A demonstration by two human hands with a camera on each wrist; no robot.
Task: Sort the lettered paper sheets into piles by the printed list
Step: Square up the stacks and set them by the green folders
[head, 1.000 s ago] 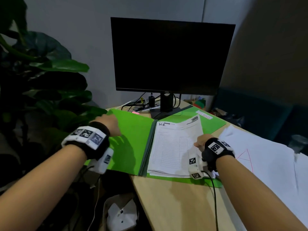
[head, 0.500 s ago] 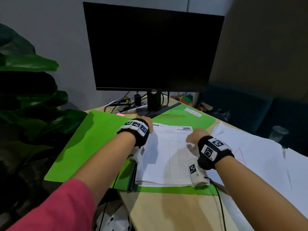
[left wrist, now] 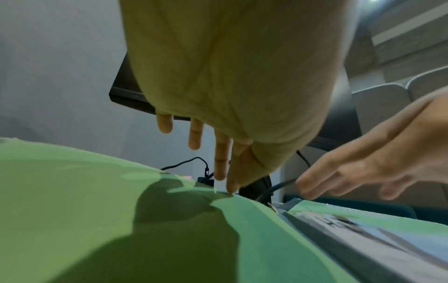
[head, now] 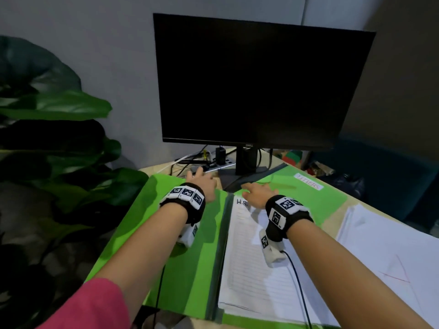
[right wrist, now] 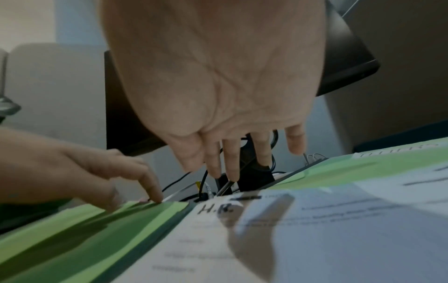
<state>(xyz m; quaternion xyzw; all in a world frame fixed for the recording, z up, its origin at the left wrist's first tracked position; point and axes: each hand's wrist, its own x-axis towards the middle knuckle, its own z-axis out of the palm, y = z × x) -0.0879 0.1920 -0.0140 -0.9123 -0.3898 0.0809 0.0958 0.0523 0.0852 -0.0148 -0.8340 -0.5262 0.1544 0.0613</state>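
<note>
An open green folder (head: 166, 222) lies on the desk. Its right half holds a stack of printed sheets (head: 251, 269) with "H.R." handwritten at the top. My left hand (head: 200, 180) reaches to the far edge of the left flap (left wrist: 72, 210), fingers straight; in the left wrist view its thumb tip touches that edge. My right hand (head: 257, 192) hovers over the top edge of the stack (right wrist: 315, 229) with straight, spread fingers and holds nothing. A white "LETTERS" label (head: 308, 184) sits on the folder's far right corner.
A dark monitor (head: 256, 79) stands just behind the folder, with cables and a power strip (head: 213, 160) at its foot. Loose white sheets (head: 392, 257), one with a red triangle, lie to the right. A large-leaved plant (head: 47, 138) fills the left.
Both hands have moved away from me. The left went from the stack's top left corner to the far edge of the green flap; the right went from the stack's right side to its top edge.
</note>
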